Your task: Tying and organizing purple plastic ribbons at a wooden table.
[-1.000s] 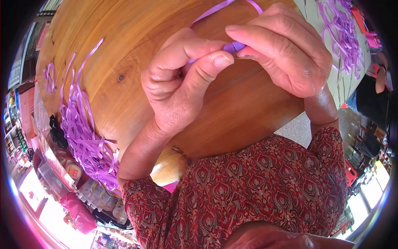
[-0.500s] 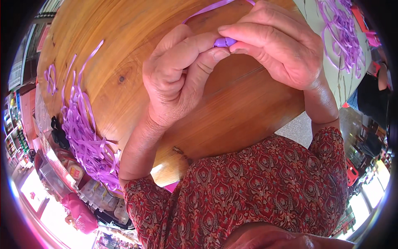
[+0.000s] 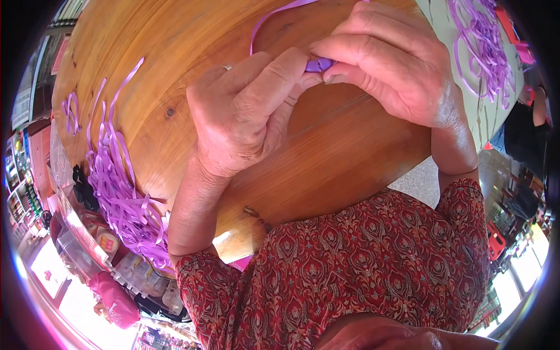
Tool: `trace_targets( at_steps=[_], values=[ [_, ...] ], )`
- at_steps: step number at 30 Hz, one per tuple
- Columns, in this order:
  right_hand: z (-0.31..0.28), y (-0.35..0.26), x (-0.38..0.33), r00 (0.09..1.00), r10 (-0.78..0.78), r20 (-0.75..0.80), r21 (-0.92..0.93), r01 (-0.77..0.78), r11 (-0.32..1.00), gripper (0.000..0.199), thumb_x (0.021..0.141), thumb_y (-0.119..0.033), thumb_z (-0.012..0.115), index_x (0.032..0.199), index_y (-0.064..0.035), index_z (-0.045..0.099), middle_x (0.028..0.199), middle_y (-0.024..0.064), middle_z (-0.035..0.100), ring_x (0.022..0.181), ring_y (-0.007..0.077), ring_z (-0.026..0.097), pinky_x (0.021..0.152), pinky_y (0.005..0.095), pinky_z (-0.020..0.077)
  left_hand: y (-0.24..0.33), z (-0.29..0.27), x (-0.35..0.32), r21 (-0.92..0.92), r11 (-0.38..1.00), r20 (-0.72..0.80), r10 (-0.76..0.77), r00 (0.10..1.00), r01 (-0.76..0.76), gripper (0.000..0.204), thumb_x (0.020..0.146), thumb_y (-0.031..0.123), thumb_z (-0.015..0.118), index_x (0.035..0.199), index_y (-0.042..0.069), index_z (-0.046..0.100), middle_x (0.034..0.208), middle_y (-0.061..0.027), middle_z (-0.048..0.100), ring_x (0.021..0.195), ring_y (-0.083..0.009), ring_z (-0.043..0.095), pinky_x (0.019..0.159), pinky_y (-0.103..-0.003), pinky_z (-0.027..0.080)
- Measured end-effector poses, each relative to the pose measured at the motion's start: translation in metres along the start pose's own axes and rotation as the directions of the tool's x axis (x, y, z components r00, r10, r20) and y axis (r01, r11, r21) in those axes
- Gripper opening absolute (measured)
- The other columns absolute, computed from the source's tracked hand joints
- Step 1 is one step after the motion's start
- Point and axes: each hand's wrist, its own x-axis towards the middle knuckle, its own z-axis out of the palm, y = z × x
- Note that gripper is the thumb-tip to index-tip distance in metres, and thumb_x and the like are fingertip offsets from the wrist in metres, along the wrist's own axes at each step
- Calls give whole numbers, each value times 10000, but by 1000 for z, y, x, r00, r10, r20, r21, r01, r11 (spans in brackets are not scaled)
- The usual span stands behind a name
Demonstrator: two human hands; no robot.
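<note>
Ribbon (image 3: 319, 64), a purple strip, sits pinched between our two hands above the round wooden desk (image 3: 175, 52); its tail curves up and away over the wood. We see our left hand (image 3: 245, 116) clamped on it with thumb and forefinger, our right hand (image 3: 388, 64) closed on the same spot. A heap of purple strips (image 3: 122, 192) lies at the desk's left edge, another pile (image 3: 481, 46) on a pale sheet (image 3: 496, 111) to the right.

Purple strip (image 3: 319, 64) mostly hidden inside fingers (image 3: 350, 55).
</note>
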Motion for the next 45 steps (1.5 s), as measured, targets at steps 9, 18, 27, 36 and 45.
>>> trace_targets(
  at_steps=[9,18,27,36,45],
  values=[
    [-7,-10,16,895,372,244,19,-388,921,217,723,-97,713,896,2,627,799,100,585,697,245,583,595,320,472,-4,9,0,7,999,-52,31,998,-31,250,733,104,727,946,39,616,683,-76,615,466,-200,542,400,-278,402],
    [44,75,3,540,-773,-332,-420,650,634,174,758,-100,698,887,-7,627,801,89,591,697,246,585,590,305,481,13,-1,3,67,997,160,-44,986,33,226,752,62,728,937,2,614,706,-107,632,532,-200,590,491,-266,445],
    [0,8,-1,995,67,74,107,-74,991,205,772,-130,701,925,-14,629,819,81,602,711,221,604,564,300,487,2,2,-2,8,999,37,40,998,-40,258,726,64,721,941,15,588,647,-72,592,470,-213,549,398,-284,408],
    [-1,2,3,998,27,60,17,-28,999,236,688,-78,726,890,13,643,805,104,597,676,224,583,564,298,469,3,4,0,-121,992,-17,21,1000,-23,231,754,32,700,958,2,595,710,-97,625,560,-234,616,473,-284,480],
    [3,2,-3,987,-145,-73,-97,137,986,242,596,-19,719,813,56,645,715,111,569,576,219,530,496,279,428,8,6,-1,-226,974,-32,-37,999,29,152,779,-15,670,907,-16,588,749,-119,627,595,-222,620,497,-272,475]
  ],
)
